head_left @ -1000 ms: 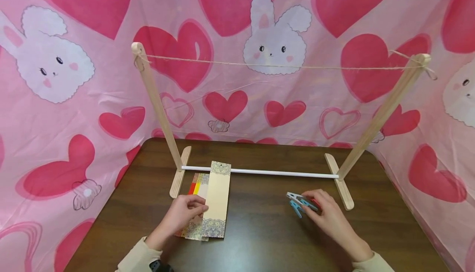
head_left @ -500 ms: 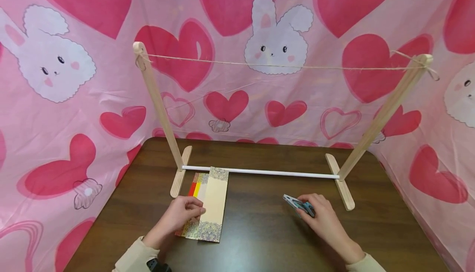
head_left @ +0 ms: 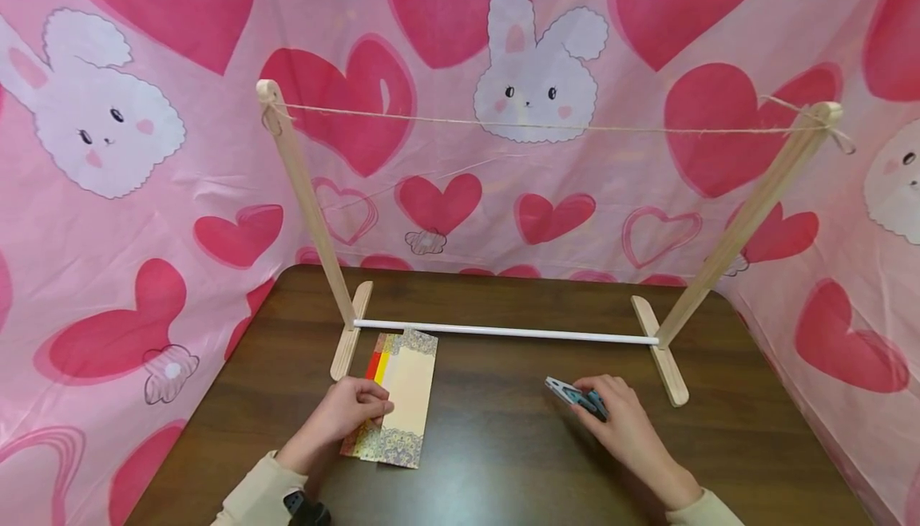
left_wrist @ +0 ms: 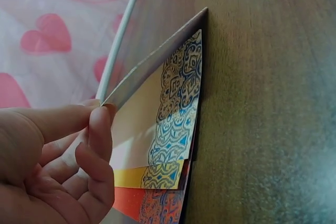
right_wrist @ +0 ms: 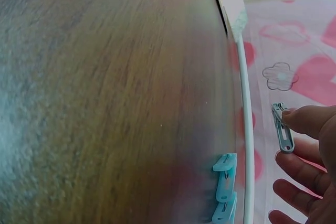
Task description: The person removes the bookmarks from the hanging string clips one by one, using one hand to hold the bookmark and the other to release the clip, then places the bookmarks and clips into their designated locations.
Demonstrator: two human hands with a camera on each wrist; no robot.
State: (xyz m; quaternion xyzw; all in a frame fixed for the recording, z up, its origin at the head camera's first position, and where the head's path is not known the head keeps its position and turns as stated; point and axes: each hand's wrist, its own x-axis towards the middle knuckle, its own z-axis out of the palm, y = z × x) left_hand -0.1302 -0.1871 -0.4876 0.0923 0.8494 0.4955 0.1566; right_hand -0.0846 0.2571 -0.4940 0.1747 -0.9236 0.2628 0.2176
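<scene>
In the head view my left hand (head_left: 348,413) pinches the left long edge of a cream card (head_left: 408,390) with lace-patterned ends. This card lies tilted over a fanned stack with a yellow card (head_left: 383,368) and a red card (head_left: 372,365); the left wrist view shows its edge raised between thumb and forefinger. My right hand (head_left: 620,422) holds a grey clothespin (right_wrist: 284,129) between thumb and forefinger, its tip pointing left. Beneath that hand, blue clothespins (right_wrist: 226,179) lie on the table, mostly hidden in the head view.
A wooden frame stands at the back, with a left post (head_left: 309,207), a right post (head_left: 747,223) and a string (head_left: 532,124) tied between them. A white rod (head_left: 503,331) joins their feet low down, just behind the cards. Pink patterned cloth (head_left: 460,167) hangs around the brown table (head_left: 496,438).
The cream card has come down and left, toward me, over the stack. My right hand has shifted slightly left and turned the grey clothespin; the blue ones beneath show less.
</scene>
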